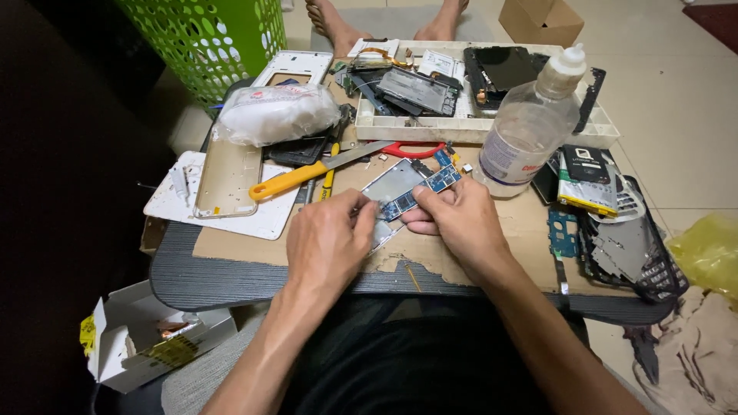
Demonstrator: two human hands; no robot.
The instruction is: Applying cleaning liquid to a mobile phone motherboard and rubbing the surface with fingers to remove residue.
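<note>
My right hand [460, 219] pinches a small blue circuit board [419, 192] by its lower edge and holds it just above a silver metal phone frame [390, 184] on the cardboard sheet [523, 223]. Fingers of my left hand [329, 237] are curled, with the fingertips touching the board's left end and the frame beneath it. Whether the left hand holds a small tool is hidden by its fingers. A yellow-handled knife [307, 174] and red-handled scissors [411, 147] lie just beyond my hands.
A white tray [477, 129] of phone parts sits at the back, a clear plastic squeeze bottle [526, 127] beside it. White phone covers [231, 184], a bag of cotton [275, 111], a battery [588, 180] and keypad parts [630, 246] surround it. A green basket [207, 38] and another person's feet [338, 23] lie beyond.
</note>
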